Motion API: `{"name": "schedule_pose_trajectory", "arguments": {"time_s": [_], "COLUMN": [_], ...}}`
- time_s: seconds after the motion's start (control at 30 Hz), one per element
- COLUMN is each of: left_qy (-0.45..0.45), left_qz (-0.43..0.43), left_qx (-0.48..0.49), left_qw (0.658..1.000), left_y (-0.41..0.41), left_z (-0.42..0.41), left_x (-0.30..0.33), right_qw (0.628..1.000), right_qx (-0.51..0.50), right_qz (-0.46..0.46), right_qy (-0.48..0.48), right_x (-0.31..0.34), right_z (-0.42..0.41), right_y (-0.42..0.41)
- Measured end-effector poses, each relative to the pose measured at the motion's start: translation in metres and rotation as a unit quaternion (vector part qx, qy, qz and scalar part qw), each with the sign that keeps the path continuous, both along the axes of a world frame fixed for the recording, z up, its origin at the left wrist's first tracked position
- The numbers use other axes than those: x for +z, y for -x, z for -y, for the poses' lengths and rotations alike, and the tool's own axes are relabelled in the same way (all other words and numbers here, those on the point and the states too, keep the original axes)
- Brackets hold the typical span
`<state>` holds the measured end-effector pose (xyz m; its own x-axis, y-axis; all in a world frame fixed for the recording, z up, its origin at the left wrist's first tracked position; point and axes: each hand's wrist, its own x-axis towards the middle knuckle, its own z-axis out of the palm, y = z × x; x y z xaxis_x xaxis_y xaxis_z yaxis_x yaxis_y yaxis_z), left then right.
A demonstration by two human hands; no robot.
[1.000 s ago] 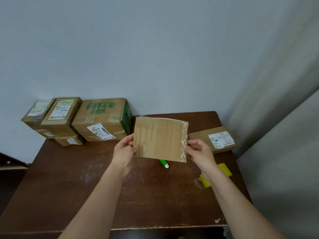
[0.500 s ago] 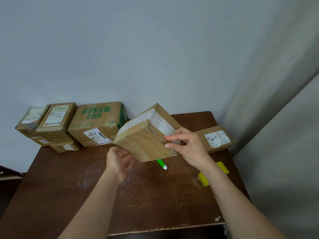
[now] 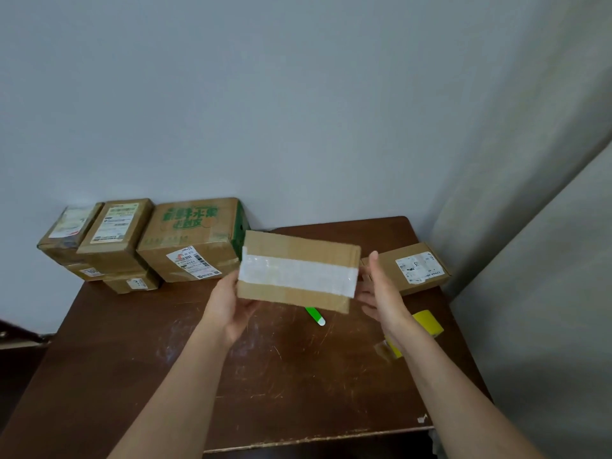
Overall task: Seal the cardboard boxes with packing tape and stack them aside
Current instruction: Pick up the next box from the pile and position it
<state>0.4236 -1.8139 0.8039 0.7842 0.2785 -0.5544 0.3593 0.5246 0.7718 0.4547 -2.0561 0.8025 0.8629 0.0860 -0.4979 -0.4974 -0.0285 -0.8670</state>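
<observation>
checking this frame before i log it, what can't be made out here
- Held box, head view: its back and underside face away, so sealing there is unknown.
- Left hand: fingers hidden behind the box.
- Right hand: its grip is unclear; fingertips hidden by the box edge.
- Green marker: upper part covered by the box.
- Yellow tape roll: partly behind the right forearm.
- Stacked boxes: label text too small and blurred.
</observation>
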Motion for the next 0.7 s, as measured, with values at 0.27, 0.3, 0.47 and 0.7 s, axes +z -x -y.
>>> {"name": "schedule_pose_trajectory", "arguments": {"time_s": [0.27, 0.3, 0.47, 0.7], "left_qy": [-0.028, -0.035, -0.044, -0.035], "left_qz": [0.106, 0.110, 0.118, 0.080], "left_qx": [-0.046, -0.050, -0.059, -0.063], "left_qw": [0.993, 0.992, 0.990, 0.994], "left_y": [0.005, 0.005, 0.008, 0.015], "left_z": [0.001, 0.001, 0.003, 0.000], "left_x": [0.002, 0.002, 0.003, -0.005], "right_qw": [0.980, 0.979, 0.977, 0.985], "right_qx": [-0.104, -0.113, -0.128, -0.085], "right_qz": [-0.131, -0.134, -0.143, -0.135], "right_qy": [-0.110, -0.106, -0.094, -0.058], "right_x": [-0.020, -0.021, -0.025, -0.034], "right_z": [0.006, 0.007, 0.008, 0.006], "right_y": [0.010, 0.012, 0.019, 0.028]}}
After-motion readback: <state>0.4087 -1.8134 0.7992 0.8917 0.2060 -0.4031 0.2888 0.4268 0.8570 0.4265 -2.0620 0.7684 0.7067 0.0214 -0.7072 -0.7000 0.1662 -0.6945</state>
